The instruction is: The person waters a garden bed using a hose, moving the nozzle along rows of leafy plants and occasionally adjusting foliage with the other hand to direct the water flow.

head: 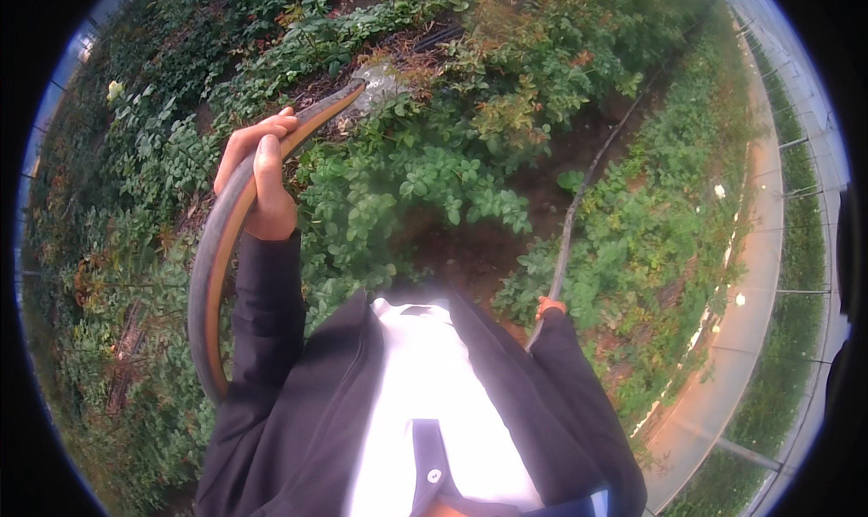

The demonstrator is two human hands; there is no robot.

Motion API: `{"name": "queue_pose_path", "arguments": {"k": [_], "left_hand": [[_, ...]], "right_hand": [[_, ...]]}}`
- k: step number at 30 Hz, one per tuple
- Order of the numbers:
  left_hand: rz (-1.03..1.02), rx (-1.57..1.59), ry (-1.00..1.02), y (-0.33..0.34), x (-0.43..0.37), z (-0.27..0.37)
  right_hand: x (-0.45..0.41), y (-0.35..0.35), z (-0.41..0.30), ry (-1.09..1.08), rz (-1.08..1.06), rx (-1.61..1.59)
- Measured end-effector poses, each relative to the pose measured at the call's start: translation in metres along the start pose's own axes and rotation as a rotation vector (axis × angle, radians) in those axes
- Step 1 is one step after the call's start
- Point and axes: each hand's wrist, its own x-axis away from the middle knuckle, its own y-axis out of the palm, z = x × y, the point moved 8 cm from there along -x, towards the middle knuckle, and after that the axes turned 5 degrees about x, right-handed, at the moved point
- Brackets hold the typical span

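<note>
My left hand (261, 171) is closed around a thick hose (217, 259), grey with an orange-yellow stripe, near its open end. The hose bends down beside my left sleeve and out of sight behind the arm. Water (382, 86) sprays from its tip onto the base of the leafy plants. Lower down at the right, my right hand (550, 307) grips a long dark hose (576, 201), which runs away along the soil path towards the upper right. Whether both parts belong to one hose cannot be told.
Dense leafy bushes (454, 178), likely roses, stand in front and at both sides, some with white blooms (740, 300). A bare soil path (468, 252) lies before me. At the right run a pale walkway (753, 245), more plants and metal pipes (749, 454).
</note>
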Motion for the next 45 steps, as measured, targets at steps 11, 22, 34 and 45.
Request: {"name": "queue_pose_path", "arguments": {"k": [11, 22, 34, 45], "left_hand": [[-0.018, -0.046, 0.018, -0.014, 0.001, 0.001], [0.075, -0.211, -0.045, -0.090, 0.022, -0.005], [0.039, -0.089, -0.049, -0.047, 0.021, -0.008], [0.049, -0.157, -0.068, -0.056, 0.016, -0.010]], "right_hand": [[0.001, 0.003, -0.005, 0.016, 0.013, -0.026], [0.011, 0.024, -0.022, 0.063, 0.056, 0.108], [0.001, 0.011, -0.010, 0.031, -0.016, -0.058], [0.001, 0.018, 0.000, 0.054, 0.046, -0.034]]}}
